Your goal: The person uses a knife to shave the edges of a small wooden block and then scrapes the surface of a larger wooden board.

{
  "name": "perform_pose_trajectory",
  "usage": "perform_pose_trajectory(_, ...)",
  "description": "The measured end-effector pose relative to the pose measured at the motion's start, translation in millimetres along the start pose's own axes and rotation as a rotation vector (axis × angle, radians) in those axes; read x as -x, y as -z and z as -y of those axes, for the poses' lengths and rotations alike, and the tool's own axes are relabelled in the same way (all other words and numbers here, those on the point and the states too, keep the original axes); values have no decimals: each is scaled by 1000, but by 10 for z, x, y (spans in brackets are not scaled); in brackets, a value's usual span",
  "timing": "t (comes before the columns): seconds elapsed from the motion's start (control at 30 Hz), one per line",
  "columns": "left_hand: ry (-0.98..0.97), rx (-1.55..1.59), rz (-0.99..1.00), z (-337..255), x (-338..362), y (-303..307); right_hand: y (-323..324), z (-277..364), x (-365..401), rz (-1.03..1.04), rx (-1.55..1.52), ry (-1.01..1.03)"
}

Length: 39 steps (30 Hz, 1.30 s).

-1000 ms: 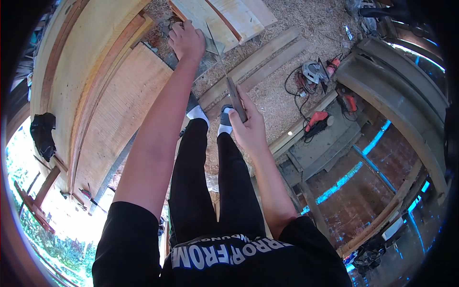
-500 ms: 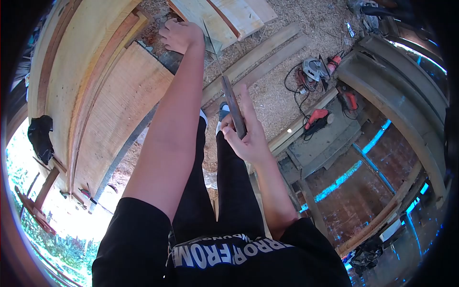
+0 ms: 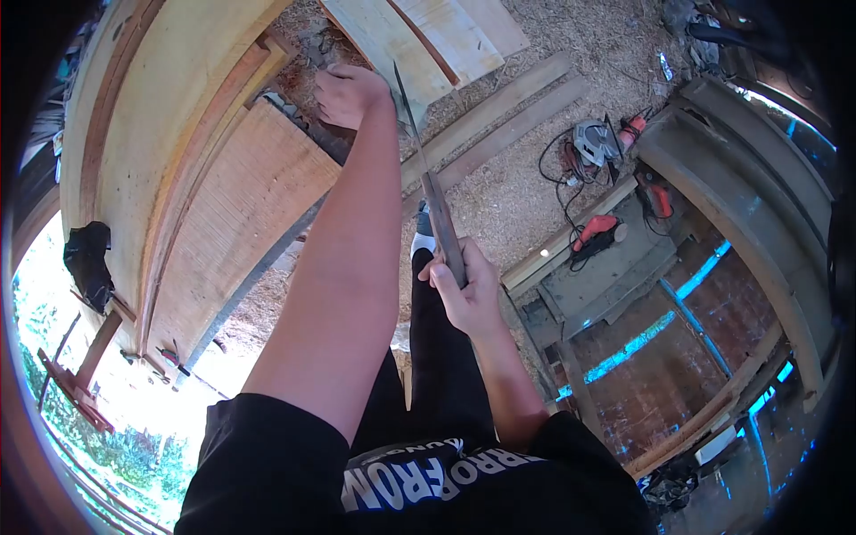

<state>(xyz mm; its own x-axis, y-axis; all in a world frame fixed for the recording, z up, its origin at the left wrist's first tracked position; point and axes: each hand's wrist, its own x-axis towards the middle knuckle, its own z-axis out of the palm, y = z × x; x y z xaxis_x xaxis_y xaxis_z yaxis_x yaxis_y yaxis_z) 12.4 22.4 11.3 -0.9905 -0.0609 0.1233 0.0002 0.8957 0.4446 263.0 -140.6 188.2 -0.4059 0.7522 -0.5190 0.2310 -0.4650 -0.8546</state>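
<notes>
My right hand [image 3: 473, 290] is closed round the brown wooden handle of a long, thin-bladed knife [image 3: 439, 209]. Its narrow dark blade points up and away, its tip close to my left forearm and wrist. Farther out, my left hand [image 3: 349, 95] reaches over the end of a broad sawn plank [image 3: 254, 160]. The left fingers are loosely bent and slightly apart, and no object shows in them. Whether they touch the dark pieces beneath is hidden.
Curved timbers [image 3: 134, 160] stand along the left. Pale boards [image 3: 397, 53] and two narrow strips [image 3: 499, 107] lie on sawdust. At right are a circular saw [image 3: 593, 143] with its cord, red power tools [image 3: 596, 232] and a large curved wooden frame [image 3: 731, 205].
My right fingers, stretched out before, have wrapped round the knife's handle. The left hand sits slightly lower and to the right in view, its fingers less spread. The whole view has shifted a little.
</notes>
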Motion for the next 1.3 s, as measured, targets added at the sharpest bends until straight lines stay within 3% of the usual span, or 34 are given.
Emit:
perform_pose_trajectory(0.1, -11, -20, 14, 8, -9, -7, -15, 156, -51, 12, -213, -53)
perform_pose_trajectory(0.17, -14, -44, 20, 31, -15, -37, 11, 435, -106, 31, 99, -109)
perform_pose_trajectory(0.27, -20, -81, 39, 20, -26, -20, -48, 598, -192, -31, 21, -246)
perform_pose_trajectory(0.4, -18, -84, 53, -31, -5, 5, -110, 833, -375, -79, 49, -278)
perform_pose_trajectory(0.6, -24, -115, 78, -79, -4, 72, -202, 769, -559, -74, -146, -323)
perform_pose_trajectory(0.8, -24, -105, 95, -57, -11, 19, -77, 868, -145, -29, 51, -401)
perform_pose_trajectory(0.93, -31, -137, 127, -22, -23, 44, -406, 637, -676, -114, 50, -368)
perform_pose_trajectory(1.17, -82, -133, 98, -7, -1, 16, -144, 958, -52, -113, 68, -389)
perform_pose_trajectory(1.3, -78, -141, 85, -23, -4, 15, -321, 724, -801, -128, 148, -302)
